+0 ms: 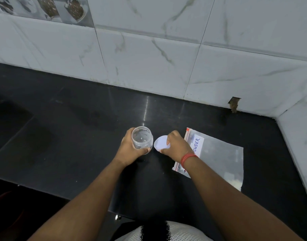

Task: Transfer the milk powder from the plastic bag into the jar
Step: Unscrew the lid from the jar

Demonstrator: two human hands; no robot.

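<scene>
Left hand (pixel 130 147) wraps open jar (pixel 142 137); right hand (pixel 178 145) pinches lid (pixel 161 143) beside jar; plastic bag (pixel 219 157) lies flat beyond, right hand nearer.

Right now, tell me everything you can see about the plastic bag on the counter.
The plastic bag is a clear zip-top pouch lying flat on the black countertop, to the right of the jar. Its red-edged zip end points toward the jar. A white label reads "OWDER"; the rest is hidden by the right hand, whose wrist crosses over that end. It looks nearly flat, with a little pale powder in its near right corner.
</scene>
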